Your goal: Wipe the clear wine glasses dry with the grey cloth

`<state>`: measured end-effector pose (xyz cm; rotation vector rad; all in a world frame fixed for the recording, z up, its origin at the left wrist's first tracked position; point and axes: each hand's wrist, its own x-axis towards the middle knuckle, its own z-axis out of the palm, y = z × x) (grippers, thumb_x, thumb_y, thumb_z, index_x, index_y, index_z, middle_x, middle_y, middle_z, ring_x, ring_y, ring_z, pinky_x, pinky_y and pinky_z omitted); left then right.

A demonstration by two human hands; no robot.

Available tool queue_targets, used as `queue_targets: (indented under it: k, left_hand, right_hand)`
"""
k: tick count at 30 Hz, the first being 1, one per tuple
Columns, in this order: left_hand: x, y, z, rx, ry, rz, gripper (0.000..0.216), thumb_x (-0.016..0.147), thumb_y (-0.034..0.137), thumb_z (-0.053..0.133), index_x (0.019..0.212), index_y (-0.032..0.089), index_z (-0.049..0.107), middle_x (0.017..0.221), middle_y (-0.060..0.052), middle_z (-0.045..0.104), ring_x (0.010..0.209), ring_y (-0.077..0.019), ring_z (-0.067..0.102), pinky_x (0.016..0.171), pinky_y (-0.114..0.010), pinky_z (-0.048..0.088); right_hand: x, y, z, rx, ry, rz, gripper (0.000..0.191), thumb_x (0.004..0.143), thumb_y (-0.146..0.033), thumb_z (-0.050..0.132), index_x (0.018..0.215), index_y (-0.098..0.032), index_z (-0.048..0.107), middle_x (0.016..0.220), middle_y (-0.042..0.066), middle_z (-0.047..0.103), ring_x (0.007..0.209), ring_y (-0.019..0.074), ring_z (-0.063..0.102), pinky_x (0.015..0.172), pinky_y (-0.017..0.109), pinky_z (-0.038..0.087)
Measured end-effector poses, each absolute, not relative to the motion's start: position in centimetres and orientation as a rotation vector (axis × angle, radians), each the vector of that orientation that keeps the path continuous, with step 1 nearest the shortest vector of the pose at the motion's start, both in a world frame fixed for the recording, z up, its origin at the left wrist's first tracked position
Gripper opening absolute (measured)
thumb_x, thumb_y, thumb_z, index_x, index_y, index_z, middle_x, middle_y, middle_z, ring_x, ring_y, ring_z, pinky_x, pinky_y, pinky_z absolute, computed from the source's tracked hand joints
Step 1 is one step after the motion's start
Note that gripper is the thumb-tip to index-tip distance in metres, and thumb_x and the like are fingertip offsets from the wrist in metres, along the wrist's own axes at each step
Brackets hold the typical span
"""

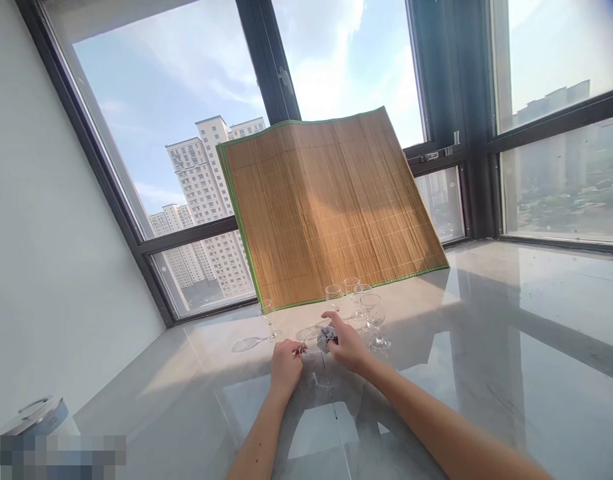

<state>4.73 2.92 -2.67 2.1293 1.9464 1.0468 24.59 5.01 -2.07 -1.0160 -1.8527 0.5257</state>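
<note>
My left hand [285,365] is closed on the foot or stem end of a clear stemmed glass [311,341]; the glass's outline is faint against the shiny surface. A crumpled grey cloth [327,339] is gripped in my right hand [347,345], held up against the glass, with the index finger stretched out. Left of my hands, a small stemmed glass [268,319] stands upright. Several more clear stemmed glasses stand grouped just beyond and beside my right hand, the nearest being a round-bowled glass [374,319].
A bamboo mat [331,207] with green edging leans against the windows behind the glasses. The glossy tiled ledge [436,400] runs up to dark window frames. At the lower left sits a lidded container [36,417], partly blurred out, near the white wall [51,220].
</note>
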Motion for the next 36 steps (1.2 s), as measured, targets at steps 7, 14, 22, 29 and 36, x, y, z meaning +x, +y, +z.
queue_targets:
  k: [7,14,22,29,36]
  left_hand:
    - [4.1,3.2,-2.4,2.190,1.837,0.970,0.033,0.073,0.004,0.053,0.089,0.022,0.076,0.093,-0.004,0.070,0.096,-0.0195,0.059,0.089,-0.031,0.042]
    - [4.3,2.7,-2.0,2.237,1.830,0.916,0.021,0.075,0.015,0.061,0.091,0.020,0.074,0.093,-0.004,0.067,0.095,-0.0207,0.057,0.088,-0.031,0.041]
    - [4.4,2.6,-2.0,2.220,1.929,0.913,0.022,0.075,0.015,0.060,0.092,0.020,0.073,0.092,-0.004,0.067,0.096,-0.0225,0.054,0.087,-0.032,0.040]
    - [4.3,2.7,-2.4,2.251,1.944,0.912,0.024,0.073,0.014,0.058,0.090,0.020,0.073,0.091,-0.005,0.066,0.096,-0.0222,0.054,0.086,-0.031,0.040]
    - [4.2,2.8,-2.3,2.239,2.005,0.866,0.017,0.076,0.015,0.056,0.081,0.019,0.071,0.083,-0.004,0.065,0.091,-0.0218,0.052,0.080,-0.030,0.038]
  right_hand:
    - [24.5,5.1,-2.1,-1.016,-1.801,0.557,0.051,0.070,-0.009,0.048,0.120,-0.024,0.045,0.066,-0.006,0.053,0.061,0.0149,0.049,0.060,0.023,0.030]
    - [24.5,4.6,-1.5,-1.127,-1.791,0.553,0.049,0.072,-0.011,0.047,0.120,-0.021,0.047,0.065,-0.005,0.054,0.061,0.0160,0.050,0.060,0.024,0.030]
    - [24.3,4.7,-2.0,-1.032,-1.823,0.685,0.066,0.061,-0.009,0.054,0.125,-0.024,0.045,0.071,-0.006,0.059,0.064,0.0148,0.053,0.063,0.023,0.035]
    - [24.1,5.3,-3.0,-1.006,-1.806,0.656,0.059,0.060,-0.006,0.051,0.116,-0.025,0.052,0.071,-0.005,0.060,0.069,0.0156,0.053,0.068,0.025,0.038]
    - [23.7,6.4,-4.6,-0.942,-1.827,0.654,0.068,0.073,-0.005,0.047,0.137,-0.022,0.036,0.086,0.001,0.062,0.079,0.0174,0.058,0.080,0.031,0.045]
